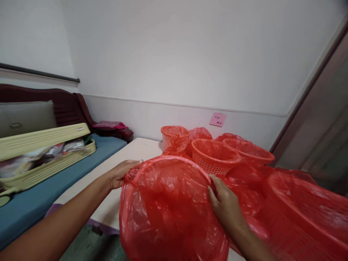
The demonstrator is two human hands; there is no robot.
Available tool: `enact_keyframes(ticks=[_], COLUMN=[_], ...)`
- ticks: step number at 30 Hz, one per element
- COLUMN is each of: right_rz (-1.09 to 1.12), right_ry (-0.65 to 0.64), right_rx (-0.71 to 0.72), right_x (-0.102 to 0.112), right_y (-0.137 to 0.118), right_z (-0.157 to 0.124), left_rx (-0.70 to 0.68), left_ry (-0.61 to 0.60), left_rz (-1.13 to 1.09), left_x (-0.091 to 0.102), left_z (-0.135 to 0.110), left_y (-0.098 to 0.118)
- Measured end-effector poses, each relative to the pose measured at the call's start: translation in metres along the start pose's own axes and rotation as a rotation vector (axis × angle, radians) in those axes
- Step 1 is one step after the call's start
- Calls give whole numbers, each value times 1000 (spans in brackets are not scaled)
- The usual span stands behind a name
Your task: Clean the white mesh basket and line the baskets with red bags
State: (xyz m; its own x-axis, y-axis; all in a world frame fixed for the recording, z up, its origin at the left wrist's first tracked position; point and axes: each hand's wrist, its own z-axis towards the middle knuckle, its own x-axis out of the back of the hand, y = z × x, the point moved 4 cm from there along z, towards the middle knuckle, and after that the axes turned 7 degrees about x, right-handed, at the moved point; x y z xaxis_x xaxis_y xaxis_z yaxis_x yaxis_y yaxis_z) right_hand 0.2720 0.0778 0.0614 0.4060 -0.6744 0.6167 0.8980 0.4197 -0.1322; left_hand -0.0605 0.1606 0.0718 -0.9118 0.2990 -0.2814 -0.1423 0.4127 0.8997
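A red plastic bag (171, 206) lines a round basket in front of me, its film folded over the basket rim (170, 158). At the upper left of that rim, my left hand (123, 173) is closed on the bunched bag edge, thumb on top. My right hand (224, 199) grips the bag and rim on the right side, its fingers partly hidden. The basket tilts so that its mouth faces me.
More red baskets stand behind, one plain with a lattice wall (214, 156) and a large one (307, 217) at right. A pink note (217, 119) is on the wall. At left, a yellow case (62, 159) with packets lies on a blue mattress (108, 145).
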Motion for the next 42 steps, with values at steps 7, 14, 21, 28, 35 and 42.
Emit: enact_keyframes(ticks=[7, 14, 21, 28, 35, 42], right_rz=[-13, 10, 19, 23, -27, -18], right_ry=[-12, -43, -61, -44, -11, -14], right_rx=[-12, -61, -86, -127, -70, -49], right_x=[1, 0, -1, -1, -2, -3], right_y=[3, 8, 8, 10, 11, 6], right_z=[0, -1, 0, -3, -6, -4], left_rx=[54, -67, -68, -200, -575, -715], left_ry=[-138, -185, -79, 58, 280, 376], left_rz=[-136, -137, -95, 47, 538, 1051], left_x=[-6, 5, 9, 3, -30, -66], left_z=[4, -5, -2, -9, -51, -64], left_y=[-15, -14, -17, -6, 11, -11])
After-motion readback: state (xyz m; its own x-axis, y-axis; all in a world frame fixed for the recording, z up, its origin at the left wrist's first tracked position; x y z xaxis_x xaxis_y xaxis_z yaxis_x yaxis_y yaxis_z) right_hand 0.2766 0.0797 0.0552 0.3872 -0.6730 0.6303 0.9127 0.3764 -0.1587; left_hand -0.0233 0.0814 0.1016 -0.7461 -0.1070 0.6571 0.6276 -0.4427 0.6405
